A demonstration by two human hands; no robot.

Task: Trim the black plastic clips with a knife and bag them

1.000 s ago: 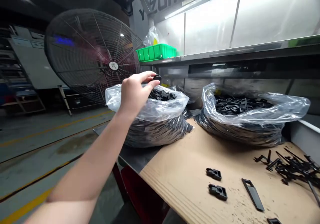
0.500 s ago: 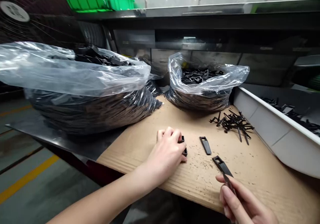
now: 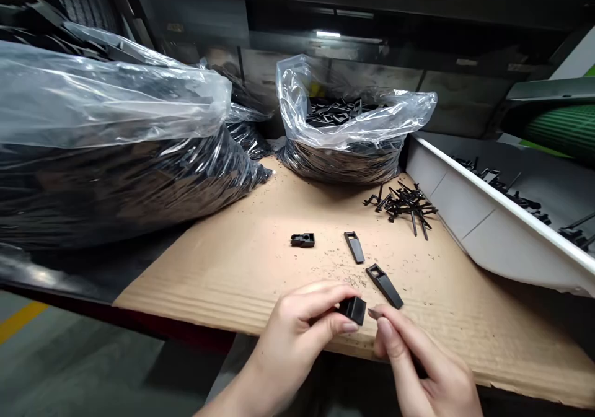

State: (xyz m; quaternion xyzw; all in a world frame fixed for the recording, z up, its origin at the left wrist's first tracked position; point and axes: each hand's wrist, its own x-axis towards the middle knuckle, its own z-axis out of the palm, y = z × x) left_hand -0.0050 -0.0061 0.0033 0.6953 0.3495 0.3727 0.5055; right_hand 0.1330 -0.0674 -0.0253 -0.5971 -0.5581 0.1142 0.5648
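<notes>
"What fills most of the frame?"
"A brown cardboard surface [image 3: 209,280], flat and crumb-speckled. At left, a crinkled clear plastic bag [image 3: 116,119] of dark parts, cut off by the frame."

"On the right?"
"A smooth pale bin [image 3: 502,237], also cut off, its wall hiding some contents. Upper centre, a smaller plastic bag [image 3: 344,150] bulges with black pieces."

"And the hands?"
"Lower centre: left hand [image 3: 302,330] and right hand [image 3: 418,364], both pinching."

"Smaller things?"
"Spiky black scraps [image 3: 404,203], right of centre; two tapered pieces [image 3: 385,287] with squarish holes; a loose black block [image 3: 303,240] near centre. The left hand grips a boxy black part [image 3: 356,310], lower centre; the right, a thin tool [image 3: 374,313], mostly finger-hidden, its tip just beside that part."
</notes>
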